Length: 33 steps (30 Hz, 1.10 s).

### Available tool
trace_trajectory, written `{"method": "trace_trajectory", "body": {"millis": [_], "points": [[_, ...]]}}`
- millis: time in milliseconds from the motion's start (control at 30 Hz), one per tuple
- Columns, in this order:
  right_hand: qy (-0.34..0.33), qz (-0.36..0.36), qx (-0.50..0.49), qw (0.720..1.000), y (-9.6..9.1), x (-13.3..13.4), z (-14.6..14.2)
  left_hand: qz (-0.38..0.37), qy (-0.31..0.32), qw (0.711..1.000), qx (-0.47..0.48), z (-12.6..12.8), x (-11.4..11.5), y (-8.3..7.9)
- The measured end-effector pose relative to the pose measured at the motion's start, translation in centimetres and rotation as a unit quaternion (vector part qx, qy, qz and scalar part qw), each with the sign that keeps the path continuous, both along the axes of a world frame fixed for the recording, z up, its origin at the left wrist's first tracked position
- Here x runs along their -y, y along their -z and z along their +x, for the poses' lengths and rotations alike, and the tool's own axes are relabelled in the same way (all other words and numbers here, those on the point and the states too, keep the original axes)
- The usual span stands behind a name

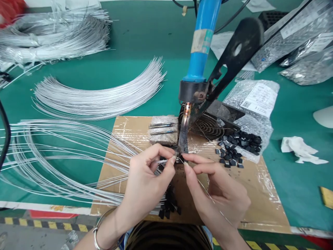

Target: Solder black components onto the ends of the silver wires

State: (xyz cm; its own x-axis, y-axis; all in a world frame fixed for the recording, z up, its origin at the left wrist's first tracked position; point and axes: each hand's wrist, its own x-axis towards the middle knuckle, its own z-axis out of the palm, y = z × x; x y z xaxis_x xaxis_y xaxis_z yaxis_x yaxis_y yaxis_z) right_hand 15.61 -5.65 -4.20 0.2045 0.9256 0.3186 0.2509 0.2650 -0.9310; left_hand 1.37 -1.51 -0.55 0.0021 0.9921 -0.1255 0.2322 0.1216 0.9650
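My left hand [148,180] pinches a bundle of thin white wires [78,163] whose ends carry small black parts, thumb and forefinger closed right at the tip of the soldering iron [183,137]. My right hand [215,191] pinches a thin strand of solder wire [208,196] and holds its end against the same spot under the iron tip. The iron has a blue handle [201,41] and hangs in a black stand [234,55] over a taped cardboard sheet [262,194]. Finished black parts [169,205] hang below my left hand.
A pile of small black components [238,146] spills from a plastic bag [256,100] at the right. A grey sponge block [163,130] sits beside a wire fan grille [208,126]. More white wire bundles [99,97] lie on the green table at left. Crumpled tissue [299,149] lies right.
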Motion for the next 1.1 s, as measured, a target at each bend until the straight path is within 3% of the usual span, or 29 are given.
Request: {"method": "trace_trajectory", "body": {"millis": [667,1100], "points": [[0.006,0.020,0.019,1.000,0.10,-0.15,-0.11,0.020,-0.005,1.000,-0.006,-0.01,0.31,-0.10],[0.023,-0.011,-0.011,1.000,-0.09,-0.53,-0.32,-0.035,0.000,0.999,-0.007,-0.32,0.01,0.25]]}}
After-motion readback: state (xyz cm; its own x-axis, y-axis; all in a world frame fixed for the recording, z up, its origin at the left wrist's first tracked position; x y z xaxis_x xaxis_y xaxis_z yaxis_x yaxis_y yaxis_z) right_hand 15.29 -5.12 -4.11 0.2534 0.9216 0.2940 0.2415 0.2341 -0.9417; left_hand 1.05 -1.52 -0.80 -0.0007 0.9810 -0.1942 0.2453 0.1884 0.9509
